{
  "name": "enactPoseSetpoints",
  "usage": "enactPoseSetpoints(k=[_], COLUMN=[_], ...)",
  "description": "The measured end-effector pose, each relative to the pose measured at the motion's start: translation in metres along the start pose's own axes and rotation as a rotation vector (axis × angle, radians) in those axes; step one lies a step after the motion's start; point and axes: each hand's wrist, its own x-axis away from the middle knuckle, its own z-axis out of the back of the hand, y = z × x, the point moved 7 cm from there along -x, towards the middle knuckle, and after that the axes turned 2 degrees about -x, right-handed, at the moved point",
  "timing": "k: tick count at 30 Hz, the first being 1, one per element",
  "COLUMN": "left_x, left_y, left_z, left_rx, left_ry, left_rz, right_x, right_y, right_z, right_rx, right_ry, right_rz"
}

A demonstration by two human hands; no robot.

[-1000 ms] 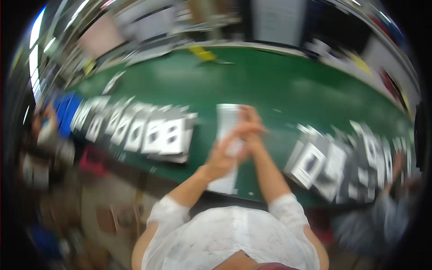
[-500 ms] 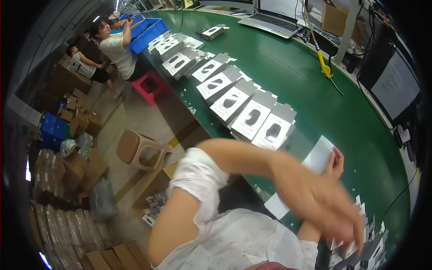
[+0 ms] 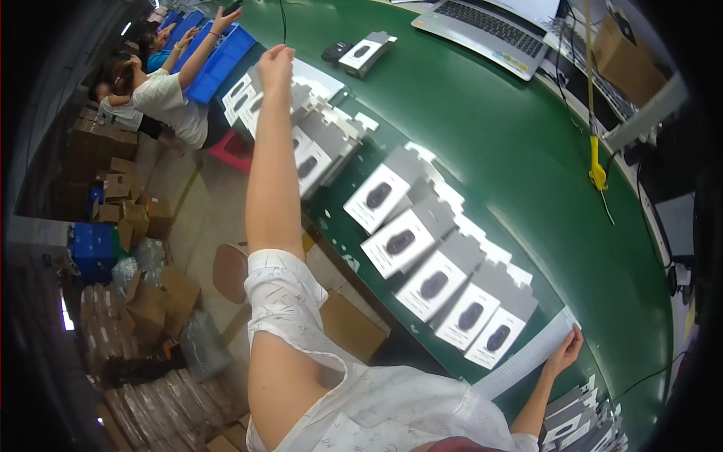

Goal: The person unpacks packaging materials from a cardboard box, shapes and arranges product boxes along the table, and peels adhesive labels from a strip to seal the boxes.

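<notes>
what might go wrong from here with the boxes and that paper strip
1. The left hand is stretched out over the far boxes, so a low sweep might knock some over.
2. The nearer boxes stand close to the edge of the green table; a bump could push one off.
3. The right hand grips one end of the paper strip, so a sudden twist might crease it.

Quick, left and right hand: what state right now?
Left hand: closed, fingers curled; can't tell whether it holds anything.
Right hand: at the edge of the long white paper strip; grip can't be told.
</notes>
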Motion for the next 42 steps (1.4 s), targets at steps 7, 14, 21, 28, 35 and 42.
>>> enactPoseSetpoints(k=[7, 14, 21, 28, 35, 42], left_x=[-0.108, -0.146, -0.164, -0.156, -0.096, 0.253], left_y=[-0.064, -0.148, -0.186, -0.175, -0.022, 0.14], left_z=[-0.066, -0.115, -0.14, -0.158, -0.189, -0.11], left_rx=[-0.667, -0.898, -0.997, -1.054, 0.315, 0.399], left_ry=[-0.108, -0.176, -0.217, -0.175, -0.514, -1.11], left_rz=[-0.168, -0.005, 0.039, 0.054, 0.058, 0.037], right_x=[-0.006, -0.006, 0.004, 0.02, 0.005, 0.012], right_y=[-0.017, -0.005, -0.002, -0.004, -0.025, -0.017], right_z=[-0.008, -0.004, -0.002, 0.004, -0.005, -0.009], right_rx=[0.191, 0.148, 0.034, 0.037, 0.045, -0.076], right_ry=[0.085, 0.051, 0.111, 0.07, 0.06, 0.086], right_rz=[-0.026, -0.226, -0.339, -0.368, -0.417, -0.247])
